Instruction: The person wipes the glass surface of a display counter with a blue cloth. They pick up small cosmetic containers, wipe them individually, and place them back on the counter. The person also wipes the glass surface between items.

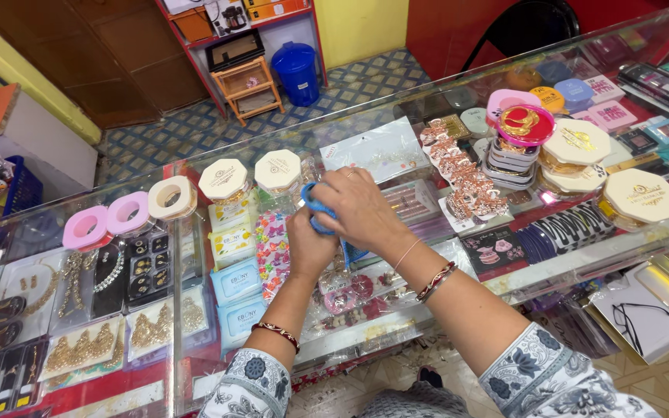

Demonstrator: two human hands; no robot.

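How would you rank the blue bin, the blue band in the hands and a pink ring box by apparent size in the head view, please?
1. Blue bin, though farthest away.
2. Pink ring box.
3. Blue band, partly hidden by the hands; unsure against the box.

1. Blue band (315,210): bright blue, narrow and looped, curving round the top of the left hand (309,246) and under the right hand (358,207); only part of the curve shows.
2. It is gripped between both hands, held just above the glass counter top, over the packets of coloured hair clips.
3. A blue strand hangs below the hands near the right wrist.
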